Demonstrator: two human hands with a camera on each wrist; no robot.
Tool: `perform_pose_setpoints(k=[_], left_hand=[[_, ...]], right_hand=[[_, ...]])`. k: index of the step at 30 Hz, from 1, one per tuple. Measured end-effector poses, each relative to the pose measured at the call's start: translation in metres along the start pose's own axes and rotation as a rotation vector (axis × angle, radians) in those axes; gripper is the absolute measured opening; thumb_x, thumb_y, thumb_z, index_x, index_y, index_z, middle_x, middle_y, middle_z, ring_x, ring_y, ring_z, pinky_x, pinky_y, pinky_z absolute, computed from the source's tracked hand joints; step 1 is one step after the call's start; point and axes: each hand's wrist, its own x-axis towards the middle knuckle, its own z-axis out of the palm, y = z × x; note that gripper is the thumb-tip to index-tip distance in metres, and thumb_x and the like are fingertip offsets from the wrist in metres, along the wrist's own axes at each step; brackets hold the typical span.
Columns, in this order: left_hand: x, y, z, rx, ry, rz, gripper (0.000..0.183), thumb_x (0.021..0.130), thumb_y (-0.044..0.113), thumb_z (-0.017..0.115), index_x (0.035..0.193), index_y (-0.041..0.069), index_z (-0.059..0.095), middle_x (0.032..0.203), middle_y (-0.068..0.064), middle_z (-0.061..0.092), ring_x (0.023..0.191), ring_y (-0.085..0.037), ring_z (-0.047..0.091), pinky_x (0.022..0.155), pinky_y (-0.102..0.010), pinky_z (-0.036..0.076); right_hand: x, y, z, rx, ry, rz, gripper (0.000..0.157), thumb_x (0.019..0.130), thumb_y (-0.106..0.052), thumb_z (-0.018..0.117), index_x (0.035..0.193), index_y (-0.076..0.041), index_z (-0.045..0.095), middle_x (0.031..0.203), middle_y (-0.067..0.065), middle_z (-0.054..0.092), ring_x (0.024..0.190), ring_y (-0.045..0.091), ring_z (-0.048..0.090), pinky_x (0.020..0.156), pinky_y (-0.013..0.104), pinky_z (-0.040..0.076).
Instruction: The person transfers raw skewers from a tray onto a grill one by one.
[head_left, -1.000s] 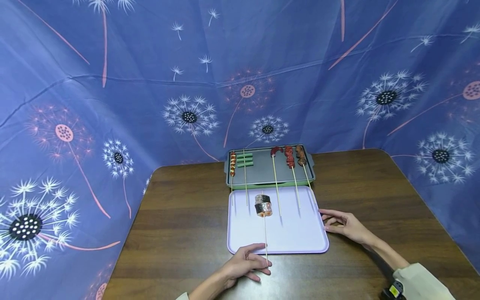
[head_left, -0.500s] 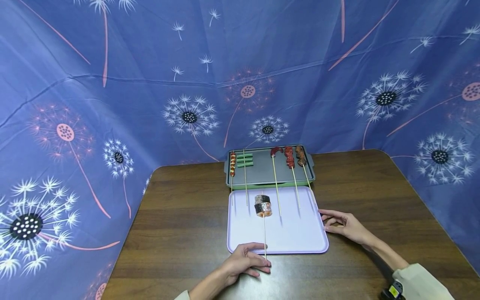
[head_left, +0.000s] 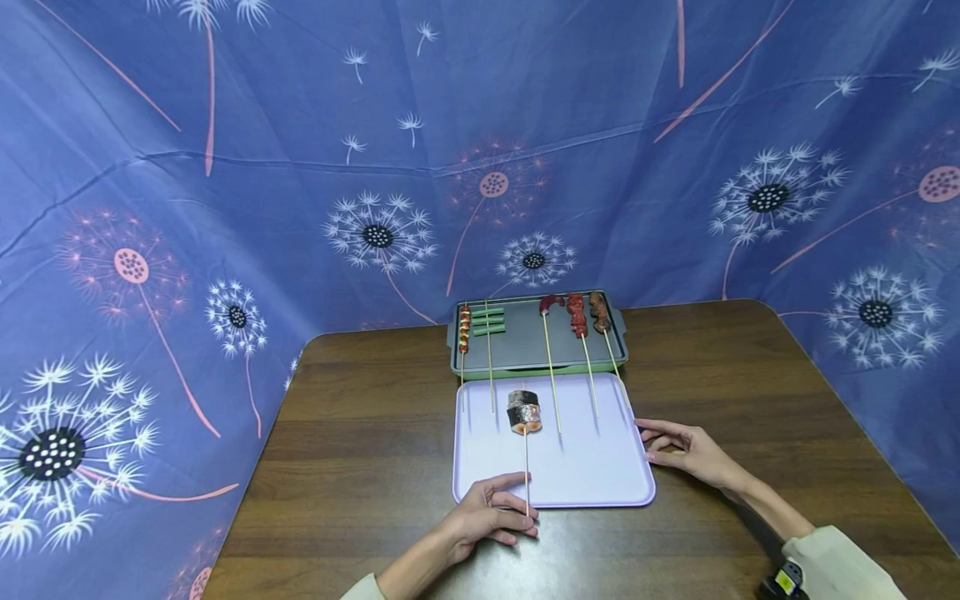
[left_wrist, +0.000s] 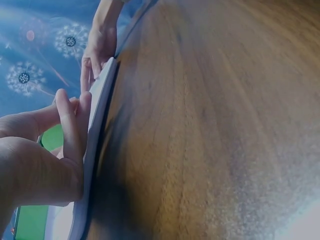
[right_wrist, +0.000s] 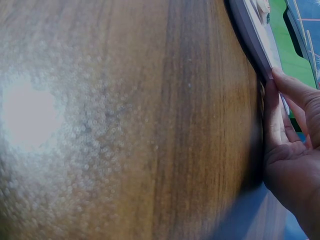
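My left hand (head_left: pixel 491 515) pinches the lower end of a thin wooden skewer between thumb and fingers, at the near edge of a lilac tray (head_left: pixel 600 483). On that skewer are thick fish chunks with dark silvery skin (head_left: pixel 523 411); they appear over the tray, and I cannot tell whether they touch it. At the tray's right edge, my right hand (head_left: pixel 693 454) grips the rim. The right wrist view shows the thumb (right_wrist: pixel 292 87) against the rim and other fingers beside and below it. From the left wrist camera, the fish chunks are hidden.
Behind the tray stands a green-sided grill pan (head_left: pixel 525 346). Several skewers lie across it: a red-and-white one (head_left: pixel 464 329), green sticks (head_left: pixel 489 321), a curled red piece (head_left: pixel 551 303), and meat skewers (head_left: pixel 577 315). Their sticks reach over the tray. A patterned cloth (head_left: pixel 645 208) hangs behind the wooden table.
My left hand has shifted slightly forward and left, with the skewer's lower end. The fish chunks hardly move. My right hand stays at the tray's edge.
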Motion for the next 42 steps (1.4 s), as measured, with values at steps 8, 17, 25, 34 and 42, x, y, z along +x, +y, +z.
perform_pose_setpoints(k=[8, 17, 25, 34, 42], left_hand=[[0.002, -0.002, -0.004, 0.003, -0.014, 0.006, 0.073, 0.085, -0.005, 0.075, 0.151, 0.002, 0.046, 0.106, -0.015, 0.078, 0.08, -0.016, 0.077, 0.057, -0.019, 0.058], [-0.002, -0.004, -0.005, 0.003, -0.042, 0.003, 0.074, 0.085, -0.001, 0.078, 0.152, 0.006, 0.047, 0.108, -0.011, 0.078, 0.08, -0.012, 0.076, 0.055, -0.016, 0.056], [-0.012, -0.001, -0.004, 0.002, -0.055, 0.022, 0.073, 0.085, 0.0, 0.077, 0.152, 0.008, 0.048, 0.11, -0.012, 0.078, 0.08, -0.012, 0.077, 0.054, -0.016, 0.054], [-0.021, 0.012, -0.004, 0.017, -0.098, 0.038, 0.074, 0.085, -0.001, 0.077, 0.153, 0.005, 0.046, 0.117, -0.023, 0.073, 0.076, -0.01, 0.076, 0.052, -0.016, 0.053], [-0.024, 0.022, -0.006, 0.038, -0.111, 0.052, 0.076, 0.085, -0.004, 0.075, 0.154, 0.003, 0.043, 0.108, -0.01, 0.078, 0.076, -0.009, 0.076, 0.051, -0.014, 0.051]], right_hand=[[0.0, -0.002, 0.0, 0.009, 0.005, 0.012, 0.052, 0.094, 0.004, 0.068, 0.139, 0.02, 0.047, 0.116, 0.007, 0.071, 0.095, 0.005, 0.071, 0.079, 0.016, 0.056], [-0.001, -0.001, 0.001, -0.011, 0.018, 0.026, 0.051, 0.093, 0.003, 0.069, 0.138, 0.02, 0.049, 0.115, 0.009, 0.072, 0.094, 0.005, 0.071, 0.079, 0.015, 0.055], [-0.001, 0.002, 0.001, -0.044, 0.026, 0.058, 0.052, 0.094, 0.0, 0.07, 0.139, 0.017, 0.05, 0.115, 0.018, 0.07, 0.094, 0.004, 0.071, 0.08, 0.015, 0.055], [-0.001, 0.003, 0.0, -0.03, 0.023, 0.062, 0.053, 0.094, 0.0, 0.069, 0.14, 0.017, 0.049, 0.116, 0.012, 0.07, 0.095, 0.004, 0.071, 0.079, 0.016, 0.056], [0.0, 0.006, 0.0, -0.035, 0.018, 0.041, 0.052, 0.094, 0.001, 0.069, 0.139, 0.018, 0.049, 0.115, 0.008, 0.071, 0.094, 0.003, 0.071, 0.08, 0.015, 0.055]])
